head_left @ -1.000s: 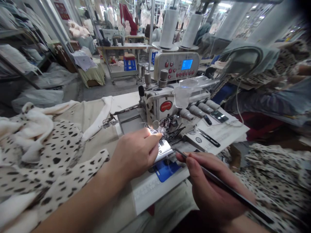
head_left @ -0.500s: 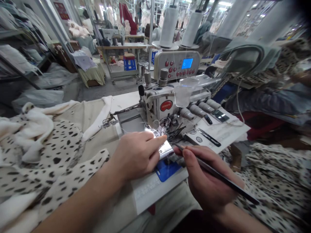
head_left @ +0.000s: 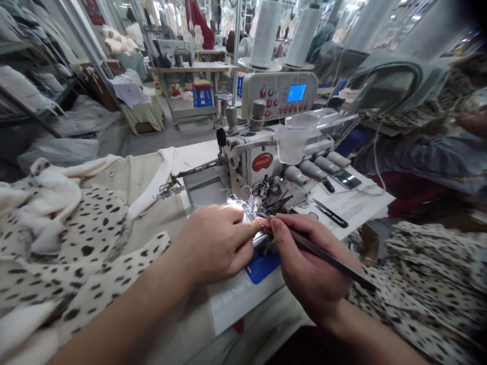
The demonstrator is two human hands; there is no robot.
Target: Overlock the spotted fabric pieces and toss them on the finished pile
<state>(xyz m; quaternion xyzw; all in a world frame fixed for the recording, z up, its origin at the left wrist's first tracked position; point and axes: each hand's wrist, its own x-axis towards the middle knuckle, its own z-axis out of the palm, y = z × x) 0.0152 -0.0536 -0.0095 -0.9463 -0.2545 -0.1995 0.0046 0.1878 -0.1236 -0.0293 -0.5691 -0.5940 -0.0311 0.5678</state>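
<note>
While the left hand rests by the machine, index finger stretched toward the lit needle area, the right hand grips a slim, dark tool pen-fashion, between thumb and fingers. I can't tell whether the left hand pinches anything; its underside is hidden from me. The tool slants across the right hand, its far tip by the left fingertip, its other end toward the near right. It looks light and stiff, probably metal, perhaps a little slick, so the best hold seems just behind the tip. The threads there look soft and easily snapped.
</note>
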